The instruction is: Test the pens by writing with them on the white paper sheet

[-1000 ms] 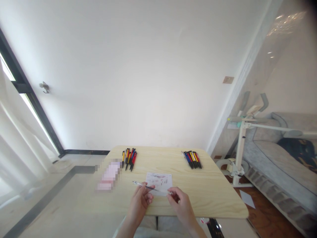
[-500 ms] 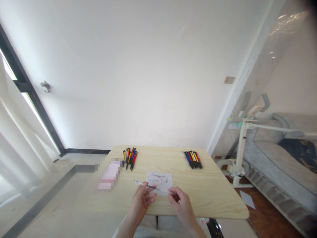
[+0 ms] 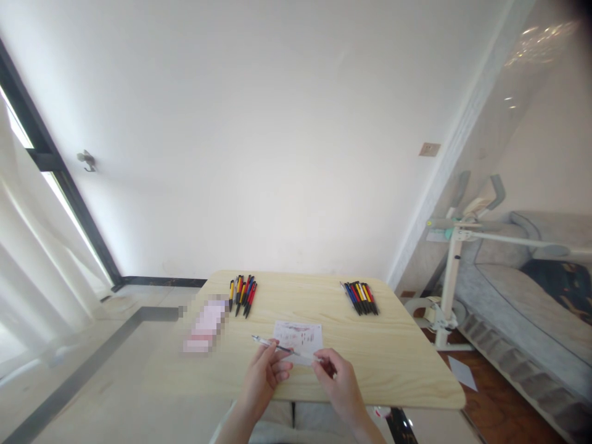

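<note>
My left hand holds a slim pen with a clear and dark barrel between thumb and index finger. Its other fingers curl loosely below. The pen slants down toward my right hand, whose thumb and fingertips are pinched together close to the pen's lower end. A thin pale piece seems to run from there to the right fingertips, too small to name. Beneath both hands lies a printed sheet of paper on the wooden table.
A bunch of several coloured pens lies at the table's back left. Another row of pens is at the back right. A blurred-out pinkish object lies at the left edge. An exercise machine stands right of the table.
Both hands keep the same pose above the paper. The pen has shifted very slightly to the right.
</note>
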Available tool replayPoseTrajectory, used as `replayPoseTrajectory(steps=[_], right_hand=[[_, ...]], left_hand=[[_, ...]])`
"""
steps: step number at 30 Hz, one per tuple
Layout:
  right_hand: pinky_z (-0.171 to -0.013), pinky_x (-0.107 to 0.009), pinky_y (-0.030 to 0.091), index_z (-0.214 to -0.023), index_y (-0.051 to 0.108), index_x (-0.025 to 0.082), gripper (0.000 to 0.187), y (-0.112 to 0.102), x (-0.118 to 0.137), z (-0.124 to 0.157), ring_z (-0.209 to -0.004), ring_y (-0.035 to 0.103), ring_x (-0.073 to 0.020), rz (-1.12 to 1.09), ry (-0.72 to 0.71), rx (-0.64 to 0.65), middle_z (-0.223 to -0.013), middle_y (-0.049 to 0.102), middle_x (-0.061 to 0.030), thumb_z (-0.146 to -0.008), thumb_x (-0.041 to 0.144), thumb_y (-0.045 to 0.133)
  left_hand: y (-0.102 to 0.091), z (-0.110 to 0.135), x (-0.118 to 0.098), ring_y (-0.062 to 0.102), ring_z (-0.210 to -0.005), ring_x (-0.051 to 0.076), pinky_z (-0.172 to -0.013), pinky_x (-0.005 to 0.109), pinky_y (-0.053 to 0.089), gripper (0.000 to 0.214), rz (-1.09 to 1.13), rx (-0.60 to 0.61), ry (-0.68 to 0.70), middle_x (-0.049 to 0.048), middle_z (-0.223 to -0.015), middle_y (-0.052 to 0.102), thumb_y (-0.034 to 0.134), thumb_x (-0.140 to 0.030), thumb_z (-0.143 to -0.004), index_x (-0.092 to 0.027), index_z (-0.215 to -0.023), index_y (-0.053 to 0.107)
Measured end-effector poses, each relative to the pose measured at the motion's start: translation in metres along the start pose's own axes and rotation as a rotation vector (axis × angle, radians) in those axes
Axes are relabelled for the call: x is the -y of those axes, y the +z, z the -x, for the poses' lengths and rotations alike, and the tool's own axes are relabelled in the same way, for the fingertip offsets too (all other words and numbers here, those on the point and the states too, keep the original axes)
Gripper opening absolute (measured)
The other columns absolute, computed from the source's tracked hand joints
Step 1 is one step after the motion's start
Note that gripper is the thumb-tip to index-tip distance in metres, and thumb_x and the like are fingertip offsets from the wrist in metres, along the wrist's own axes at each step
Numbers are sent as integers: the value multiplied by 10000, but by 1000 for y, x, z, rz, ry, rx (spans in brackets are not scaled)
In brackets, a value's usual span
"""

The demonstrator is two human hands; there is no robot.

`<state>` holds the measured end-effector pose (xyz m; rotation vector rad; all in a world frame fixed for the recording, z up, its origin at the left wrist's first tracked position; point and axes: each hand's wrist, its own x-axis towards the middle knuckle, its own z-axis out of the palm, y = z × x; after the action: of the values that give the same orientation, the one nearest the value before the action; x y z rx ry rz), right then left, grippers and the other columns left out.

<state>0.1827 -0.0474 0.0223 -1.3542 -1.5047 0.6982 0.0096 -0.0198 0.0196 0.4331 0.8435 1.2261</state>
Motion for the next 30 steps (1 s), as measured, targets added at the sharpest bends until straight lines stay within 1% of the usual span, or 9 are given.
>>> replayPoseTrajectory(steps=[8,16,25,30], right_hand=[[-527,-235,412,-821,630,149,215,-1,2,0,-555,528,-149,15,10,22,-614,598,-22,-766,340,545],[-508,-231,405,-819,642,149,245,0,-2,0,-534,519,-145,16,3,10,-587,588,-15,-760,368,548],[-506,-236,414,-806,645,152,262,-3,0,0,-526,522,-148,18,-9,-9,-586,602,-23,-752,391,553],[-496,-236,413,-804,647,149,274,-6,2,-1,-520,521,-149,10,-3,0,-580,601,-22,-748,400,550]], left_hand=[[0,0,1,617,-465,105,-420,173,455,182,8,27,22,60,-713,706,624,-251,-762,-169,-885,517],[1,1,-1,618,-472,112,-420,178,447,169,33,18,13,57,-715,704,620,-236,-765,-175,-881,514],[0,0,-1,620,-465,112,-427,183,447,168,51,6,-7,47,-721,705,617,-226,-761,-185,-881,507],[1,1,-1,617,-468,109,-422,180,444,167,57,-4,9,57,-738,705,608,-223,-767,-182,-889,502]])
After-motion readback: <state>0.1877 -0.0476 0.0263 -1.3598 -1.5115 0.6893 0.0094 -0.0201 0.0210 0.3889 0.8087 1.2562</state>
